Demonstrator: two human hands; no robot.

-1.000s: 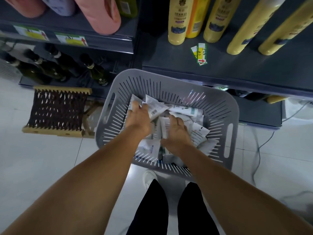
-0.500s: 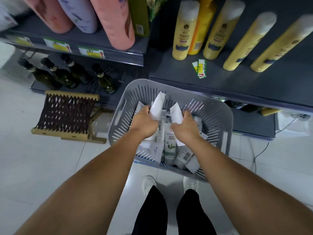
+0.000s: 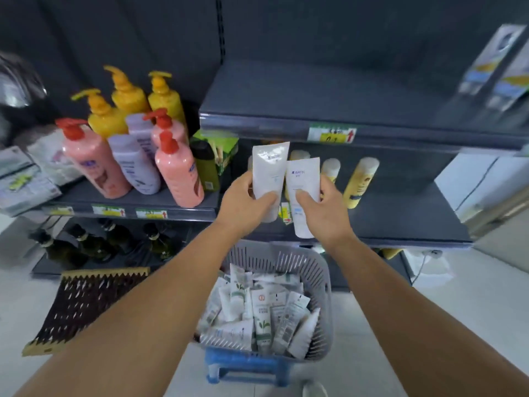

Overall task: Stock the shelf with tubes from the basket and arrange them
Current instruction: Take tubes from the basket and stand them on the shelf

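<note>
Left hand (image 3: 246, 203) and right hand (image 3: 322, 209) each grip 1 white tube (image 3: 270, 173), crimp up, ready for the shelf (image 3: 400, 222).

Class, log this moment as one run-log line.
left hand: holds white tube | right hand: holds second tube | basket: more tubes

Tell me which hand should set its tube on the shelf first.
Right, probably. The right hand holds its tube in front of the shelf beside the yellow bottles; the left hand and its tube sit nearer the divider.
</note>
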